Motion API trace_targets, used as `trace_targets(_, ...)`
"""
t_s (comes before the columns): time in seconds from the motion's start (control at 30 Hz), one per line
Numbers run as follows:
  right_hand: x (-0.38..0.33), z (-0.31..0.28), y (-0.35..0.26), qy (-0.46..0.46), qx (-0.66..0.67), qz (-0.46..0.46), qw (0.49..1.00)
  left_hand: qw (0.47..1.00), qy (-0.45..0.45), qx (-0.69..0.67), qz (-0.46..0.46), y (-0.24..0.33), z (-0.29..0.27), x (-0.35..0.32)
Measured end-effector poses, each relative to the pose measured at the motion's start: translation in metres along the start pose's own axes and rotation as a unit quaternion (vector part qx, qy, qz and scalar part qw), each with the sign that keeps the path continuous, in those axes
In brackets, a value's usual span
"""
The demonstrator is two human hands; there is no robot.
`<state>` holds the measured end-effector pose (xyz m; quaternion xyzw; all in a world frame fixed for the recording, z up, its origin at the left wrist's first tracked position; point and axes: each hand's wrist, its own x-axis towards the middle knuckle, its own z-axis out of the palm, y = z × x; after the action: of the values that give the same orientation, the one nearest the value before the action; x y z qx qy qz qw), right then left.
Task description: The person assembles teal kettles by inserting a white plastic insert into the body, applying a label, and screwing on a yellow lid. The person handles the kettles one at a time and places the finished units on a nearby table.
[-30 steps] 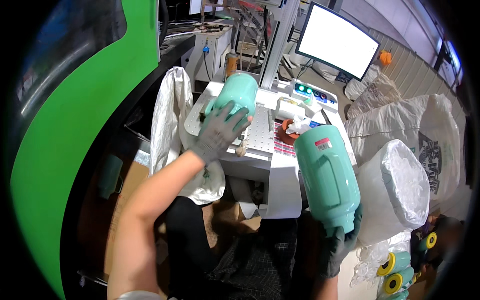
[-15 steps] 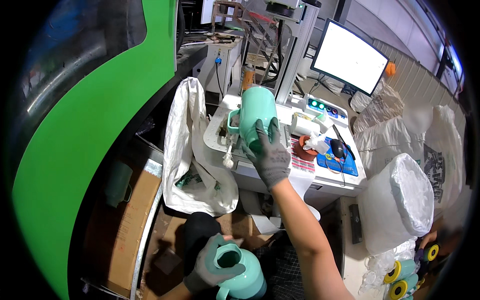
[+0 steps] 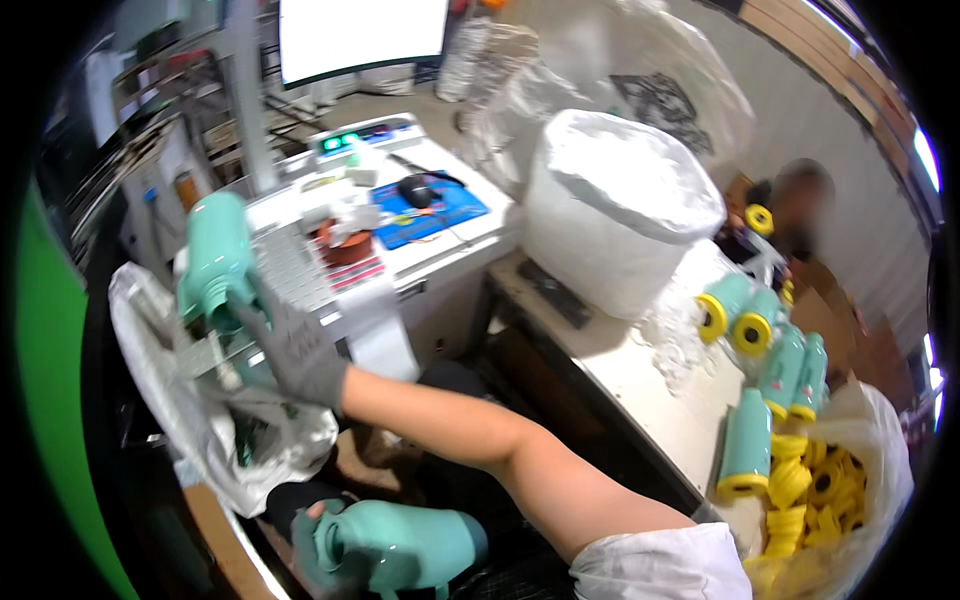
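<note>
Gloved in grey, my right hand (image 3: pixel 300 357) reaches out to the left with its fingers on the neck of a teal jug (image 3: pixel 218 240). That jug is tilted, its open neck toward me, over the left end of a perforated plate (image 3: pixel 292 262); blur hides whether it rests on anything. Low in the view a second teal jug (image 3: pixel 405 545) lies on its side across my lap. My left hand (image 3: pixel 318 550), also gloved, is closed around its neck end, partly in shadow.
A white sack (image 3: pixel 225 440) hangs open below the machine table. Right of it, a side table (image 3: pixel 610 375) bears a tall white bag (image 3: pixel 610 220), teal bottles with yellow bases (image 3: pixel 748 435) and a bag of yellow rings (image 3: pixel 825 490). Another person (image 3: pixel 790 210) is at the far right.
The view has swung right, bringing the side table and its bottles into sight. The jug in my left hand has tipped from upright onto its side. My right hand stays at the other jug's neck.
</note>
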<state>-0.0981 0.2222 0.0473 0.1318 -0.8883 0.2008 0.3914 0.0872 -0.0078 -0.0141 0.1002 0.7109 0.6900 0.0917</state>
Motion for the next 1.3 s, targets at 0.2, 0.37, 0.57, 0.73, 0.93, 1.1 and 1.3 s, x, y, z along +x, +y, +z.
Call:
trace_targets(0.2, -0.194, -0.179, 0.051, 0.011, -0.048, 0.109, 0.993, 0.983, -0.179, -0.048, -0.005, 0.042, 0.016, 0.02)
trace_targets(0.37, -0.36, -0.313, 0.076, 0.125, -0.197, 0.386, 0.893, 0.972, -0.233, -0.02, 0.011, 0.046, 0.036, 0.035)
trace_targets(0.57, -0.395, -0.399, 0.041, 0.111, -0.355, 0.388, 0.843, 0.974, -0.221, 0.0, 0.045, 0.044, 0.056, 0.051)
trace_targets(0.73, -0.416, -0.528, -0.053, 0.006, -0.506, 0.512, 0.695, 0.961, -0.273, 0.02, 0.024, 0.045, 0.088, 0.072)
trace_targets(0.93, -0.536, -0.567, -0.116, -0.186, -0.522, 0.588, 0.59, 0.932, -0.351, 0.058, 0.072, 0.059, 0.143, 0.07)
trace_targets(1.1, -0.476, -0.554, -0.081, -0.018, -0.485, 0.553, 0.678, 0.94, -0.336, 0.027, 0.056, 0.06, 0.129, 0.059)
trace_targets(1.3, -0.378, -0.572, 0.079, 0.296, -0.381, 0.414, 0.772, 0.948, -0.31, 0.073, 0.014, 0.048, 0.115, 0.052)
